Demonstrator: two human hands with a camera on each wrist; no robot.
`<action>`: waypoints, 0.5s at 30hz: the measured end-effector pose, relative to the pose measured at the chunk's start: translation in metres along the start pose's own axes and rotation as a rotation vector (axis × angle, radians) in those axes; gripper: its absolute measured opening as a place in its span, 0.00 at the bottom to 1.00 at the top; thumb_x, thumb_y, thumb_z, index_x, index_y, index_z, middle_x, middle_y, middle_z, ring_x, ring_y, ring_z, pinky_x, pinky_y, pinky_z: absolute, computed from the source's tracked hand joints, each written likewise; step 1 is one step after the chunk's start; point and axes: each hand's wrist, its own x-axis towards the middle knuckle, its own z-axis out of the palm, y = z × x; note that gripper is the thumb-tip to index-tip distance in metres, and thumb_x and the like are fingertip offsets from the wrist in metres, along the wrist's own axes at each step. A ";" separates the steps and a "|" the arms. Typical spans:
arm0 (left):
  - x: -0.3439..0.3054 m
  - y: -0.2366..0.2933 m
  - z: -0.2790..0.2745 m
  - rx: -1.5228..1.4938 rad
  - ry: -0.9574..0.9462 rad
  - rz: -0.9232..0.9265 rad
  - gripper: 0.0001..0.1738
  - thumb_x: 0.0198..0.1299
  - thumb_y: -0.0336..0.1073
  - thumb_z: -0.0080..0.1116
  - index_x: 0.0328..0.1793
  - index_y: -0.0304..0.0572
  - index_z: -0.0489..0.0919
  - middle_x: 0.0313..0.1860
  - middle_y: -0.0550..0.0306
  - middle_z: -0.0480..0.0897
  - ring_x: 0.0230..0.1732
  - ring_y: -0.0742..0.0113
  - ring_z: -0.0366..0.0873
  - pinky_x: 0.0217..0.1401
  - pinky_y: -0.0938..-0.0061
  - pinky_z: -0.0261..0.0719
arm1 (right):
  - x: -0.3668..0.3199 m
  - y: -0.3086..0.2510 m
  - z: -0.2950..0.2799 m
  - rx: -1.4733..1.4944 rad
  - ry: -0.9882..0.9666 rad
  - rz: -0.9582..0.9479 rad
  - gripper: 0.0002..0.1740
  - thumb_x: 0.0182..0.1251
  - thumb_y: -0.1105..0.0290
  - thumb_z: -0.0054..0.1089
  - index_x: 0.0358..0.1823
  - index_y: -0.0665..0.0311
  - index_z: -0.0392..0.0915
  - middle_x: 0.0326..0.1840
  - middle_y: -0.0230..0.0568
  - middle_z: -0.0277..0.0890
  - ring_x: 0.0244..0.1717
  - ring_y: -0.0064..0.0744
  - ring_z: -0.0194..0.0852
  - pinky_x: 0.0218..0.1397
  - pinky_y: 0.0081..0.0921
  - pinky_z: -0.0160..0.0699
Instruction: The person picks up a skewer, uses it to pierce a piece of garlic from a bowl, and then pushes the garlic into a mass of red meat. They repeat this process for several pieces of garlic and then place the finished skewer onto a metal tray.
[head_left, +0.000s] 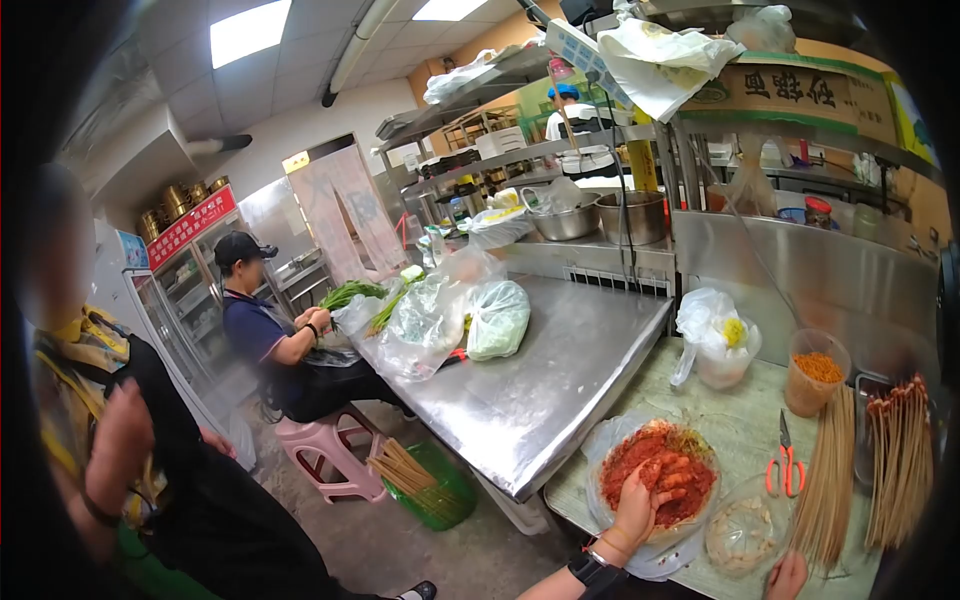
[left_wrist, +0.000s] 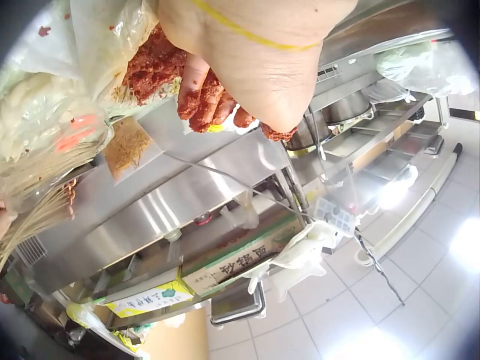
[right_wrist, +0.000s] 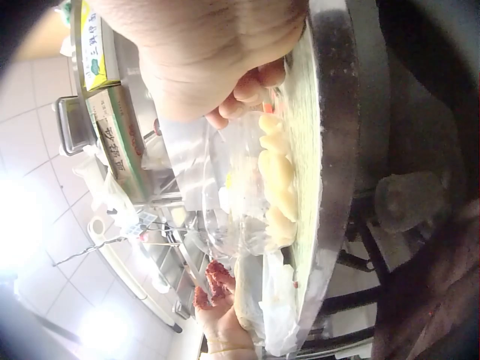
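My left hand (head_left: 640, 508) is in a plastic-lined bowl of chunky red mixture (head_left: 622, 462). Its fingers are spread and loosely bent, coated with red paste, as the left wrist view shows of the same hand (left_wrist: 247, 64). At the table's front edge rests my right hand (head_left: 787, 577), its fingers loosely curled with nothing visible in them. Next to it lies clear plastic holding pale pieces (head_left: 745, 535), seen side-on as pale yellow lumps (right_wrist: 277, 176) in the right wrist view. A bundle of wooden skewers (head_left: 826, 480) lies just beyond the right hand.
Orange-handled scissors (head_left: 786, 468) lie behind the pale pieces. A tub of orange shreds (head_left: 817, 370) and a bagged white tub (head_left: 725, 345) stand at the back. More skewers (head_left: 900, 460) fill a tray at right. A steel table (head_left: 560, 340) adjoins at left; two people are beyond.
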 end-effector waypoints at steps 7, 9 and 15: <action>0.001 -0.002 -0.002 0.028 -0.005 0.023 0.21 0.71 0.41 0.39 0.63 0.34 0.66 0.57 0.47 0.76 0.52 0.57 0.78 0.49 0.67 0.81 | 0.004 0.008 0.000 0.009 0.035 0.035 0.17 0.73 0.65 0.46 0.23 0.61 0.68 0.20 0.25 0.60 0.19 0.15 0.54 0.21 0.16 0.56; 0.001 -0.002 -0.002 0.024 -0.012 0.026 0.22 0.71 0.41 0.39 0.63 0.34 0.66 0.57 0.47 0.76 0.52 0.57 0.78 0.49 0.67 0.81 | 0.004 0.010 0.000 -0.036 0.030 0.015 0.17 0.73 0.65 0.46 0.23 0.61 0.68 0.20 0.25 0.60 0.20 0.15 0.54 0.22 0.16 0.56; 0.001 -0.003 -0.003 0.024 -0.027 0.038 0.22 0.71 0.41 0.39 0.64 0.35 0.66 0.57 0.47 0.76 0.53 0.57 0.78 0.49 0.66 0.80 | 0.006 0.014 -0.002 -0.016 0.022 -0.004 0.17 0.73 0.65 0.46 0.23 0.61 0.68 0.20 0.25 0.60 0.20 0.15 0.54 0.21 0.15 0.56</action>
